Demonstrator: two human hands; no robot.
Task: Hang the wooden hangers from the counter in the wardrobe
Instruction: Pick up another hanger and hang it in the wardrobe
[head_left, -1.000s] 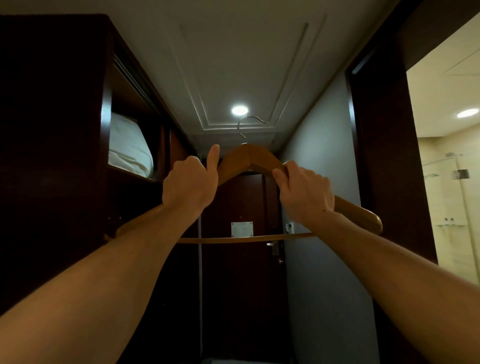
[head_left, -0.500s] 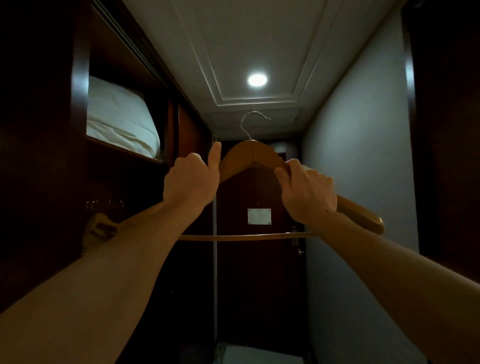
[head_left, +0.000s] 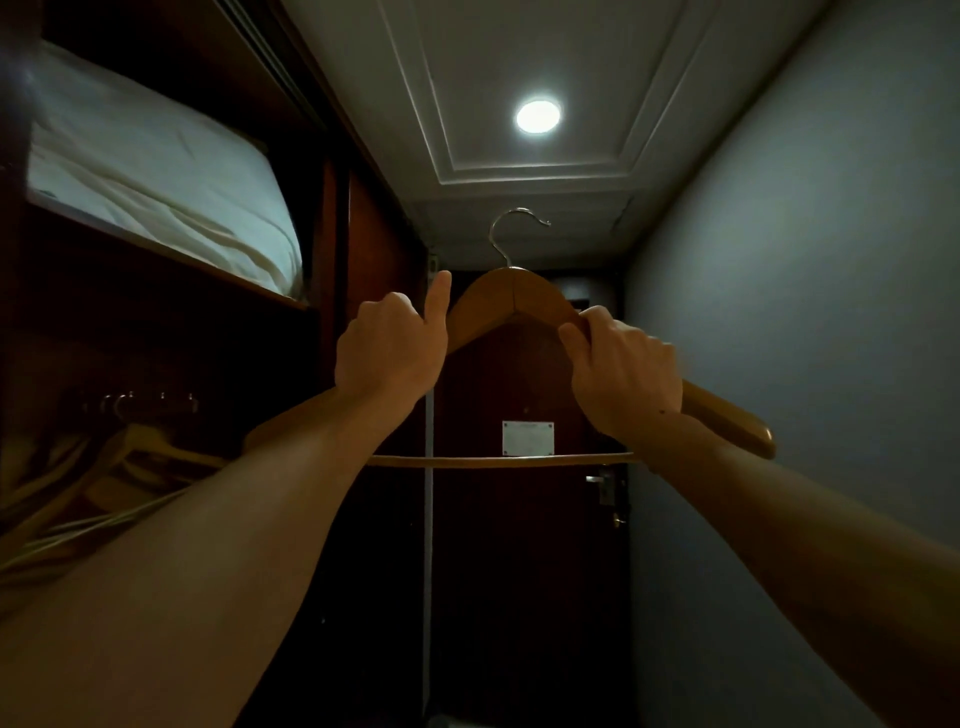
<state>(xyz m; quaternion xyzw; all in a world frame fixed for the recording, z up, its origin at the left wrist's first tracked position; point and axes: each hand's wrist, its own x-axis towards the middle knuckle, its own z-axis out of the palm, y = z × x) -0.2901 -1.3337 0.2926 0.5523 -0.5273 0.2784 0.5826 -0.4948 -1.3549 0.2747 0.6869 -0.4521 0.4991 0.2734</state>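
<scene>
We hold a wooden hanger (head_left: 511, 296) up in the corridor, its metal hook (head_left: 515, 228) upright, beside the open wardrobe (head_left: 358, 244) on our left. Our left hand (head_left: 389, 353) curls round its left shoulder, thumb pointing up. Our right hand (head_left: 623, 371) wraps its fingers over the right shoulder.

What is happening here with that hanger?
A person holds a wooden hanger up with both hands, the left hand on its left side, the right hand on its right. Its metal hook points up and catches nothing yet. The wardrobe stands open at the left, with more hangers dimly visible inside.
</scene>
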